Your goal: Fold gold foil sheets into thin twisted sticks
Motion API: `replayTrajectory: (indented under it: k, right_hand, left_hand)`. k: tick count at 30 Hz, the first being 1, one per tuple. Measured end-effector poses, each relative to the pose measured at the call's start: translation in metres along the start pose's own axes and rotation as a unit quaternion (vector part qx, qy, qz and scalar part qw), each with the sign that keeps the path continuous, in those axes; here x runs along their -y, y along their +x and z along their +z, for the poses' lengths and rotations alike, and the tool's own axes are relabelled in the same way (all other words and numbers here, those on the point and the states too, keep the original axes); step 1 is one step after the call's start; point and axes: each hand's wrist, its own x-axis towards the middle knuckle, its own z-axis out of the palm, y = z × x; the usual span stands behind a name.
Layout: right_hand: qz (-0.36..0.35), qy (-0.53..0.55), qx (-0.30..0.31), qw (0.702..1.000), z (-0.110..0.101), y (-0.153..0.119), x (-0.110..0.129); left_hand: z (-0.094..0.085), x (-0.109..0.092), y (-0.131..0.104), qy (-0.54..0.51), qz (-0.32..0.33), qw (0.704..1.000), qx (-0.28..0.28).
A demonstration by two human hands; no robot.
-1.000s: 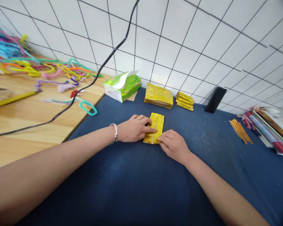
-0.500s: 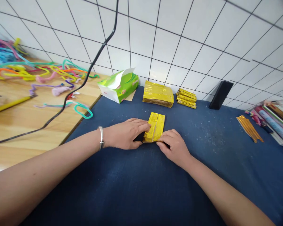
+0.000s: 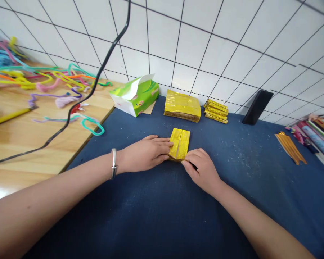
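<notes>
A sheet of shiny gold paper [image 3: 181, 142] lies on the dark blue surface, its two side flaps meeting along a slit down the middle. Its near edge is turned up into a narrow fold. My left hand [image 3: 147, 153], with a silver bangle at the wrist, grips the near left corner, fingers on top and thumb at the fold. At the near right corner, my right hand [image 3: 202, 165] pinches the folded edge between thumb and curled fingers.
Behind the sheet stand a stack of gold paper [image 3: 182, 104] and a smaller pile of folded gold strips [image 3: 216, 110]. A green tissue box [image 3: 140, 95], a leaning black phone [image 3: 257, 107], brown strips [image 3: 290, 147] and a black cable [image 3: 97, 81] surround the work area.
The near edge of the gold paper has been lifted into a fold. My left thumb has moved up and right to that edge. My right hand still pinches the right corner.
</notes>
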Motion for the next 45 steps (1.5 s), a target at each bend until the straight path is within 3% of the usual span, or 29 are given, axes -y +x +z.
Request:
replayTrajectory:
  k: [7,17,45]
  right_hand:
    - [0.034,-0.016,-0.007,0.999,0.002,0.006,0.000]
    - [0.052,-0.061,-0.017,0.997,0.006,0.006,0.002]
    - [0.080,0.016,0.009,0.997,0.003,0.006,-0.010]
  left_hand:
    - [0.007,-0.001,0.004,-0.009,-0.023,0.999,-0.040]
    - [0.016,-0.003,0.007,0.009,-0.037,0.998,-0.055]
    - [0.016,-0.007,0.006,-0.006,-0.053,0.997,-0.051]
